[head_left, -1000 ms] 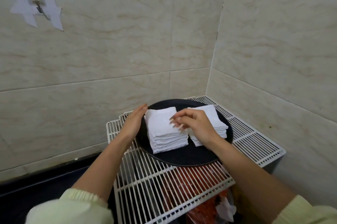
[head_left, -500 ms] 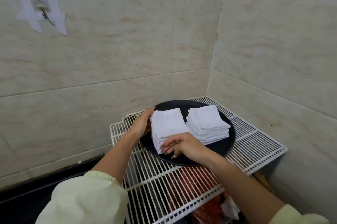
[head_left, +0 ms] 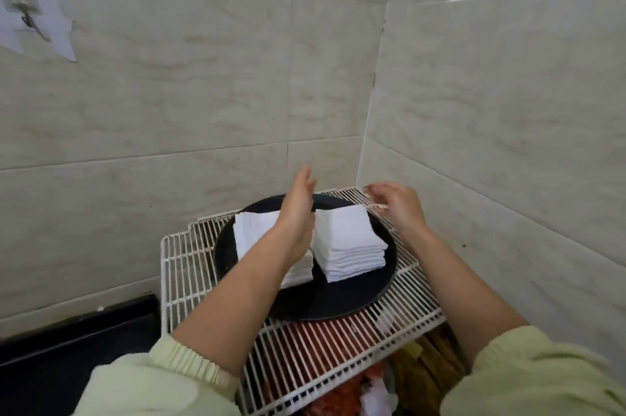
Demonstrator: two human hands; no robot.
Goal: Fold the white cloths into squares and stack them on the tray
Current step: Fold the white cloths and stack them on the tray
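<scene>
Two stacks of folded white cloths sit side by side on a round black tray [head_left: 342,305]. The left stack [head_left: 252,232] is partly hidden behind my left forearm. The right stack [head_left: 349,241] is in full view. My left hand [head_left: 298,208] stands edge-on between the two stacks, fingers straight and pointing away, holding nothing. My right hand [head_left: 393,203] hovers at the far right corner of the right stack, its fingers loosely curled and empty.
The tray rests on a white wire rack [head_left: 183,266] set in a tiled corner. Red and brown items [head_left: 338,348] lie under the rack. A black surface [head_left: 67,344] lies lower left. A taped hook [head_left: 23,17] hangs on the left wall.
My left hand left the outer side of the left stack and now stands between the stacks. My right hand rose from the tray's front edge to the right stack's far corner.
</scene>
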